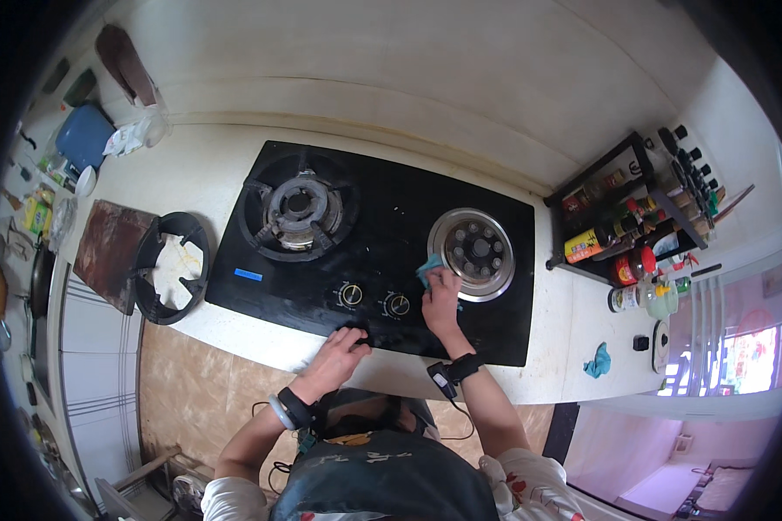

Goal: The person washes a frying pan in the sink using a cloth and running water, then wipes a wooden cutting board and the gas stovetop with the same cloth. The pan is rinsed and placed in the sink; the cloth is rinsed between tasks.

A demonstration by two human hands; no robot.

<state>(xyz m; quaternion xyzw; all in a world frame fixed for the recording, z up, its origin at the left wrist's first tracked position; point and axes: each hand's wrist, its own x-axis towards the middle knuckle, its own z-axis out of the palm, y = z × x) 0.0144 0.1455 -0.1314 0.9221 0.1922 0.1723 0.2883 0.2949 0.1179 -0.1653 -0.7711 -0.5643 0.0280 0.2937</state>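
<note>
My right hand (440, 305) presses a teal cloth (428, 267) onto the black glass gas cooktop (391, 195), at the left rim of the right burner (479, 251). That burner has a round steel drip ring and no pan support over it. My left hand (340, 357) rests with bent fingers on the cooktop's front edge, below two control knobs (352, 294). Whether anything dark lies under those fingertips is unclear. On the left burner (298, 205) sits a black pan support (251, 225). A second pan support (144, 286) lies off the cooktop, on the left counter.
A brown board (107, 247) lies beneath part of the loose pan support. To the right stands a black rack (599, 195) of bottles and jars. Another teal cloth (597, 361) lies crumpled on the white counter (560, 338). A blue container (85, 137) stands at the far left.
</note>
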